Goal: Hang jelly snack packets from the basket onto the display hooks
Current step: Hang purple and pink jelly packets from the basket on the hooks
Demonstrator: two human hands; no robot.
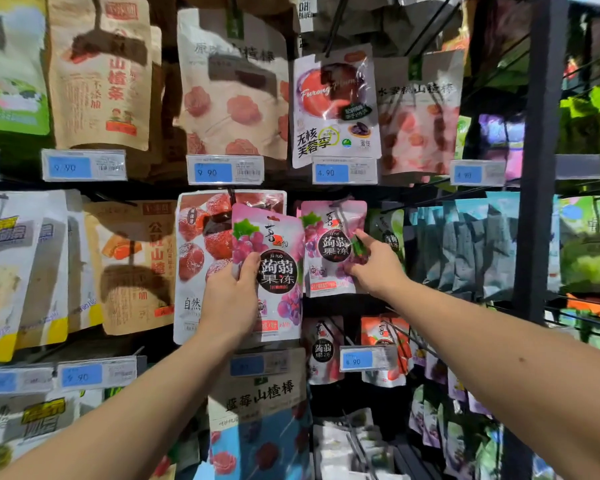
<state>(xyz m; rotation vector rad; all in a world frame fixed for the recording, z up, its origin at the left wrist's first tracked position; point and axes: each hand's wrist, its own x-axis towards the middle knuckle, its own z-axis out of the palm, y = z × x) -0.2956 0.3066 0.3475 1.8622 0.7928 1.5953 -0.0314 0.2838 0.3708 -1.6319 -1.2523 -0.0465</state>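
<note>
My left hand holds a pink grape jelly packet upright by its left edge, in front of the middle row of the display. Just to its right a second pink grape jelly packet hangs on a display hook. My right hand grips the lower right part of that hanging packet, thumb on its front. The basket is out of view.
Rows of hanging snack bags fill the wall: hawthorn bags behind my left hand, a plum bag above, blue bags to the right. Price tags stick out under each row. A dark upright post stands at the right.
</note>
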